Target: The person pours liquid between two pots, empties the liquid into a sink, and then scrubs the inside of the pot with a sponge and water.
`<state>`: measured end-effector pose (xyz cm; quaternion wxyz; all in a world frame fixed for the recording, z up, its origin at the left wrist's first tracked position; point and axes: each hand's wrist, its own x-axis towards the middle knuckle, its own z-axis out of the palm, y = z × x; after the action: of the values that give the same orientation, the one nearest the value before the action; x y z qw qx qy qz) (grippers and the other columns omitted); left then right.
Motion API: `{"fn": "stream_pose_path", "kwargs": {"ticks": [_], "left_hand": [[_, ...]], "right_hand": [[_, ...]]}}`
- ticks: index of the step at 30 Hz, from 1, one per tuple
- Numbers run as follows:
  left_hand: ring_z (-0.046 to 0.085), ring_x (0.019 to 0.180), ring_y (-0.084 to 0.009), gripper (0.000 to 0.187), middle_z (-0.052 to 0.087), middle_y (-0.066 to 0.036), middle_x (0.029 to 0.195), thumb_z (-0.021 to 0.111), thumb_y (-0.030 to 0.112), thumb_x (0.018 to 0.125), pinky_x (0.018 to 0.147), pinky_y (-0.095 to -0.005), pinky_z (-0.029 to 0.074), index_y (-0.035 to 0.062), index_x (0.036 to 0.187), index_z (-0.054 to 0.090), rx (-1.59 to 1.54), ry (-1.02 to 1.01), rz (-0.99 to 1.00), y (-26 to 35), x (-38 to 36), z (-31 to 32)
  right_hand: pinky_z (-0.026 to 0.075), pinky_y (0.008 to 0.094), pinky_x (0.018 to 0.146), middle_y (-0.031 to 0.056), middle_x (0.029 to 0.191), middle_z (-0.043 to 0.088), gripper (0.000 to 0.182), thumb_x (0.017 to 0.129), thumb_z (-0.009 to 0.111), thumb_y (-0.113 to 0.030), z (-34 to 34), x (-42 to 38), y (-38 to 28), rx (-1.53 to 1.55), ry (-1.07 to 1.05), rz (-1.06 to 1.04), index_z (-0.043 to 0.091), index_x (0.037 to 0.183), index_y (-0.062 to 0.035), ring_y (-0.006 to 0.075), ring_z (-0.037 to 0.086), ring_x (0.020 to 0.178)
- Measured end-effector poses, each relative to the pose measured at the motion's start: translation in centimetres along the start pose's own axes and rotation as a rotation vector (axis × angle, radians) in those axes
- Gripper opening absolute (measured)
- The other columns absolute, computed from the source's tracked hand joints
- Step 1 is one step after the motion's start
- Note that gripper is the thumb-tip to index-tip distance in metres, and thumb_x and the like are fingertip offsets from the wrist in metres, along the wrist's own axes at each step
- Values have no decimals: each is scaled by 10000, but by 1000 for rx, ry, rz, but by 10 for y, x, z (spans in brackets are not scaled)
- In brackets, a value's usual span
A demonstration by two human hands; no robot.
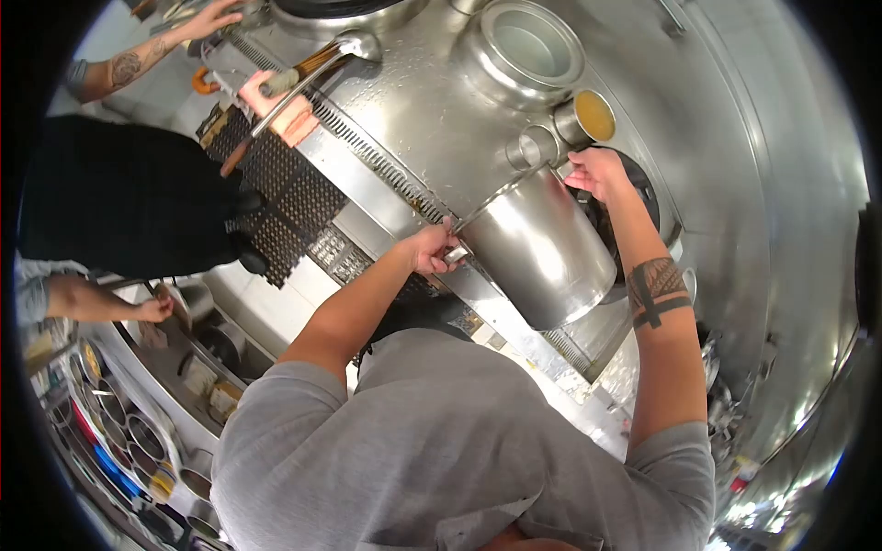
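Hands clamped on a large steel pot, tipped steeply over the stainless cooking station. Left hand closed on the side handle near the station's front edge, beside the slotted drain grate; right hand gripping the rim at the far side, just by a small container of yellow liquid. Held two-handed probably for weight and control of the tilt, mouth turned toward the dark well beneath. Pot slung between both grips, body hanging below and between them. Further along the front edge, a ladle resting across the grate. At the far end, another person's tattooed arm reaching onto the station.
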<state>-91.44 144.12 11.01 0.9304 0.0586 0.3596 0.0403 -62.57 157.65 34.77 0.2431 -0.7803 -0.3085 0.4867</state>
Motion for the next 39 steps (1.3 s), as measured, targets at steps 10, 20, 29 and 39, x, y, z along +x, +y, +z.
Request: {"fn": "stream_pose_path", "kwargs": {"ticks": [10, 20, 29, 39], "left_hand": [[561, 583, -200, 373, 643, -184, 917, 340, 375, 1096, 313, -178, 262, 131, 1173, 612, -94, -144, -41, -6, 5, -14], [512, 504, -150, 263, 625, -203, 910, 471, 323, 1048, 308, -183, 247, 114, 999, 623, -292, -323, -224, -27, 30, -1], [483, 515, -122, 270, 641, -108, 868, 416, 391, 1091, 348, -214, 214, 176, 1036, 571, -95, 28, 28, -28, 1, 17], [410, 683, -71, 336, 575, 18, 890, 440, 479, 1107, 470, -215, 246, 202, 1099, 630, -89, -52, 89, -53, -15, 52]], "right_hand": [[660, 428, 783, 104, 915, 628, 186, 953, 739, -100, 31, 47, -15, -89, -51, 71, 631, 1029, 30, 247, 670, 787], [662, 388, 774, 58, 826, 595, 198, 971, 734, -160, 44, 56, -29, -282, -66, 207, 584, 926, -39, 194, 647, 717], [635, 418, 847, 94, 911, 701, 155, 1014, 653, -175, -19, 1, 0, -157, -119, 203, 638, 1035, -22, 226, 716, 813], [644, 431, 728, 74, 847, 627, 180, 973, 630, -146, -94, -83, 83, 100, 105, 162, 648, 1076, 0, 224, 675, 765]]}}
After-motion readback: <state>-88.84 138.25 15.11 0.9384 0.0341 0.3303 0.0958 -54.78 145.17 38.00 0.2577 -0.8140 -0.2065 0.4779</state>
